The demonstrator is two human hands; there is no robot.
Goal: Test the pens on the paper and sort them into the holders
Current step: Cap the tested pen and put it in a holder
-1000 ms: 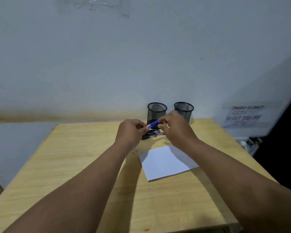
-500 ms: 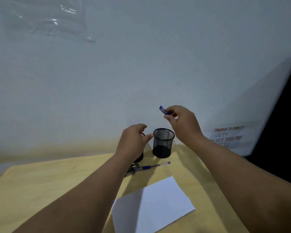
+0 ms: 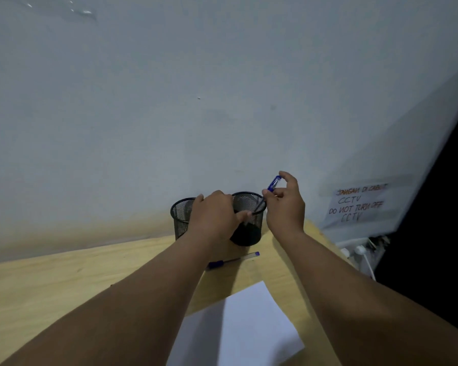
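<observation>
Nearest the person, the white paper (image 3: 245, 326) lies flat on the wooden table (image 3: 64, 286), its near corner cut off by the bottom edge; it sat more squarely in view a second ago, so the head has tipped upward. No pen marks can be made out on it in this light. Just beyond it a capped blue pen (image 3: 233, 259) lies untouched on the table, partly hidden by the left forearm, so at least one pen remains to be tested and sorted.

Farther on, the left hand (image 3: 214, 217) has come forward from the pen pile to the two mesh holders: it covers the gap between the left holder (image 3: 181, 216) and the right holder (image 3: 249, 220), fingers curled, thumb against the right holder's rim (apparently steadying it; what the palm holds, if anything, I cannot tell).

The right hand (image 3: 284, 204) has dropped from half a second ago. It pinches the blue-capped pen (image 3: 269, 192) between thumb and forefinger, cap up, its dark lower end already inside the right holder's mouth. This pen's sorting looks nearly done; only the release remains.
</observation>
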